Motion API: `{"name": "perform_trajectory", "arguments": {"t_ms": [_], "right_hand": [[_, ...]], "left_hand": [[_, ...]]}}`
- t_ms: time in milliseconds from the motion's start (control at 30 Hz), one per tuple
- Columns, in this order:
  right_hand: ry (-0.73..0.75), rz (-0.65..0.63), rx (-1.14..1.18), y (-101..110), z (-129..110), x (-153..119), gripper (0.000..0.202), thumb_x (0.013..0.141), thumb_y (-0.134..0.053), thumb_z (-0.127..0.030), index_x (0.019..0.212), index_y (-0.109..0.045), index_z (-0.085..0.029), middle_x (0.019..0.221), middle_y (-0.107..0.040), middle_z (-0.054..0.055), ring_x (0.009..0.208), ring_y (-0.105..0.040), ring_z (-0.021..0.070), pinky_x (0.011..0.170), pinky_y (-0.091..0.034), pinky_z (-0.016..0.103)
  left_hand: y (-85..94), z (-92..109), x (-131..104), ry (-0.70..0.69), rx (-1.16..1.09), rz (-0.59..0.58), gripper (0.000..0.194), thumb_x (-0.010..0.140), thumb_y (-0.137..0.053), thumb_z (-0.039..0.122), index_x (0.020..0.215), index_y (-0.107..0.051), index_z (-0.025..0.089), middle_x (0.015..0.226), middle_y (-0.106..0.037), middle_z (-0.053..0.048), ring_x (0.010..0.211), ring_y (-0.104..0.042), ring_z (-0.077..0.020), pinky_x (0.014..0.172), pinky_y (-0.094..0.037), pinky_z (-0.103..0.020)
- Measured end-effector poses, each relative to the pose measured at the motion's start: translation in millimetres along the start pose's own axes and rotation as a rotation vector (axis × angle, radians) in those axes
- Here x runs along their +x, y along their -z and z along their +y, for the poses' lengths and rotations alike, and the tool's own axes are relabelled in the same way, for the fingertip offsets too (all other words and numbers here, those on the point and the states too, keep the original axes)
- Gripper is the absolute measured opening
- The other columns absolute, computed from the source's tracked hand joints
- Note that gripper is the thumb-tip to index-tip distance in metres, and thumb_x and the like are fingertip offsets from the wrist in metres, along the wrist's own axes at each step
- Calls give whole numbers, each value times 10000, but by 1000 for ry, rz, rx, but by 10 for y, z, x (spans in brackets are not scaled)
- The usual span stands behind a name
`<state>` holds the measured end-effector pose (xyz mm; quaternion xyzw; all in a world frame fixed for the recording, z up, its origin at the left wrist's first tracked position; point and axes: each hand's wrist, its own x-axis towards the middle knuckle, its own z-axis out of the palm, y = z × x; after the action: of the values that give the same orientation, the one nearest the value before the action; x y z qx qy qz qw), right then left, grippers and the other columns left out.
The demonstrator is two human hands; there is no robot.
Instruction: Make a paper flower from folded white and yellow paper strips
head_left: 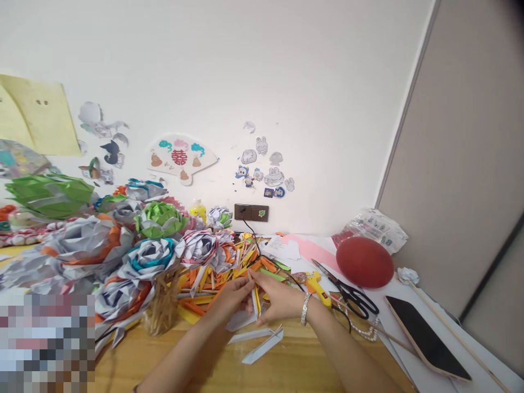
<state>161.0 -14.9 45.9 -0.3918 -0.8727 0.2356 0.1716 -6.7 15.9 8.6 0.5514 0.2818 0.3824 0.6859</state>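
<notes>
Between my two hands, a narrow folded paper strip (256, 300), white with a yellow-orange edge, stands nearly upright over the table. My left hand (235, 295) pinches its left side near the top. Fingers of my right hand (278, 297), which has a beaded bracelet at the wrist, close on the strip from the right. Just below, several folded white paper pieces (264, 345) lie on the wooden table (196, 360). Behind my hands spreads a heap of orange and yellow folded strips (204, 281).
Paper flowers (151, 256) crowd the left side, beside a clear cup of sticks (160, 305). To the right lie a yellow glue gun (318, 289) with a black cord, scissors (347, 292), a red balloon (364, 262) and a phone (428, 338). A white wall (327, 109) stands behind.
</notes>
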Motion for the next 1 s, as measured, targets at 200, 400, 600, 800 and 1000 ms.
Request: {"name": "perform_trajectory", "arguments": {"t_ms": [200, 400, 600, 800, 1000], "right_hand": [[-3, 10, 60, -23, 15, 17, 1081, 562, -757, -321, 1402, -88, -194, 1345, -330, 147, 1217, -336, 259, 995, -304, 373], [70, 82, 117, -7, -12, 23, 1062, 573, -758, -317, 1397, -94, -227, 1243, -451, 115, 1089, -462, 217, 900, -393, 341], [10, 109, -191, -42, -85, 55, 340, 674, -695, -270, 996, -642, -173, 950, -624, 72, 866, -568, 195, 757, -439, 280], [101, -8, -546, -323, -106, 140, 210, 686, -686, -276, 855, -684, -152, 827, -657, 85, 822, -573, 227, 640, -418, 272], [149, 52, -541, -387, -70, 166, 207, 685, -687, -281, 861, -669, -172, 805, -651, 55, 787, -569, 196, 623, -403, 253]], "left_hand": [[-60, 48, -65, 0, 3, -3, 355, 692, -629, 479, 729, -597, 128, 599, -625, -31, 389, -478, -72, 440, -385, -204], [-51, 178, -91, -50, 50, 44, 325, 681, -634, 471, 687, -587, 149, 445, -532, 32, 362, -425, -68, 427, -347, -193], [221, 223, -17, -150, 102, 397, 322, 644, -620, 452, 540, -551, 155, 388, -509, 37, 369, -454, -82, 437, -370, -197], [295, 174, 13, -165, 46, 512, 308, 599, -635, 429, 492, -518, 165, 383, -519, 35, 386, -483, -104, 453, -419, -225], [249, 190, -4, -158, 70, 526, 295, 600, -625, 425, 505, -538, 160, 396, -538, 22, 389, -486, -103, 450, -409, -221]]}}
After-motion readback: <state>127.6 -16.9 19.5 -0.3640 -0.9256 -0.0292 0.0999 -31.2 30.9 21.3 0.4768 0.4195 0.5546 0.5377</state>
